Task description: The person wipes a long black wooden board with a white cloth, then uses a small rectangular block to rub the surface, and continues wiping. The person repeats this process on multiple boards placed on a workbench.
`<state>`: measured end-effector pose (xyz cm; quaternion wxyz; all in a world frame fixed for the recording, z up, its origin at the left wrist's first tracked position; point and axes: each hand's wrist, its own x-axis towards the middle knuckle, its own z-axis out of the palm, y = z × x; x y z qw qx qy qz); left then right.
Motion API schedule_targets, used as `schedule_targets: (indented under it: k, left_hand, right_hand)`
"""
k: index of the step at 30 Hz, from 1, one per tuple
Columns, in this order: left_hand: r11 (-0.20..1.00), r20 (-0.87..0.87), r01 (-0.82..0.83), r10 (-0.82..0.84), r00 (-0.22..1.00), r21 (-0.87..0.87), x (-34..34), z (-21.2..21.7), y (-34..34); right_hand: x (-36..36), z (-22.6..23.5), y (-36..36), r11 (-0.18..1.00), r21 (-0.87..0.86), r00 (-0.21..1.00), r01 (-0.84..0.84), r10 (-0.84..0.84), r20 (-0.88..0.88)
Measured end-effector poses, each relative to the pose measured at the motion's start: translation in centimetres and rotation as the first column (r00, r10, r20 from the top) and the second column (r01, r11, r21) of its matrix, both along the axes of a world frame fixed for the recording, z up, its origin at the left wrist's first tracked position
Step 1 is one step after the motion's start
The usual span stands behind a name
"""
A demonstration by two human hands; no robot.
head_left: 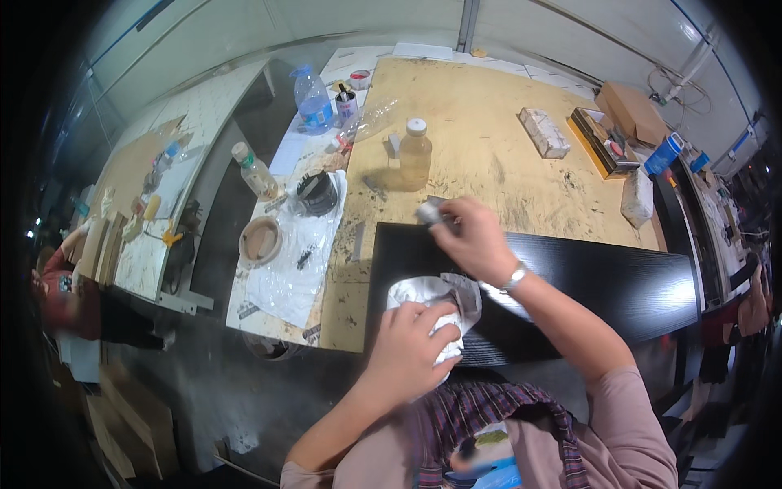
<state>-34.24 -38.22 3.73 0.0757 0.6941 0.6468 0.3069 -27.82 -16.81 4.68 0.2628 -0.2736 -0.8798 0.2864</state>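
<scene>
Head view, looking down on a chipboard counter. A black board lay across the near edge of the counter, its glossy face catching light. The left hand rested on the near left part of the board, its grip clenched on a crumpled white cloth that touched the board's surface. The right hand reached over the board's far edge, its grip grasping a small grey block pinched between the fingertips just at the board's far left corner; a metal wristband showed on that wrist.

Beyond the block, a plastic bottle of pale yellow liquid with a white cap stood upright on the counter. Farther right lay a wrapped whitish packet, an open tray of small tools and a cardboard box.

To the left, a sheet of clear plastic carried a round black tin, a shallow bowl and a small capped bottle. A large blue-tinted water bottle stood at the far left corner. Another person in red appeared at the left rim.
</scene>
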Motion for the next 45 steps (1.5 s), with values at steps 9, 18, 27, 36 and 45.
schedule_targets:
  k: [9, 18, 27, 36, 45]
  left_hand:
    - [0.987, 0.011, 0.158, -0.158, 0.987, -0.017, -2.5, -0.3, -0.5]
    - [0.973, 0.041, 0.228, -0.227, 0.973, -0.037, -3.1, -0.1, 0.4]
    - [0.979, 0.049, 0.194, -0.192, 0.98, -0.056, -3.2, -0.2, -0.2]
    - [0.989, 0.096, 0.146, -0.147, 0.984, 0.018, -2.4, -0.3, 0.7]
    - [0.985, 0.289, -0.173, 0.156, 0.944, 0.031, 2.0, 6.4, 1.7]
  right_hand:
    - [-7.5, -2.8, -3.3, 0.991, 0.131, 0.988, 0.04, -0.059, 0.144]
    - [-3.4, -2.4, -1.6, 0.977, 0.11, 0.978, 0.181, -0.191, 0.087]
    - [13.2, -2.9, 5.8, 0.825, 0.251, 0.814, 0.506, -0.553, 0.176]
    - [10.9, -4.6, 5.5, 0.903, 0.189, 0.911, 0.387, -0.406, 0.074]
    - [34.9, -3.5, 17.9, 0.705, 0.307, 0.673, 0.639, -0.706, 0.222]
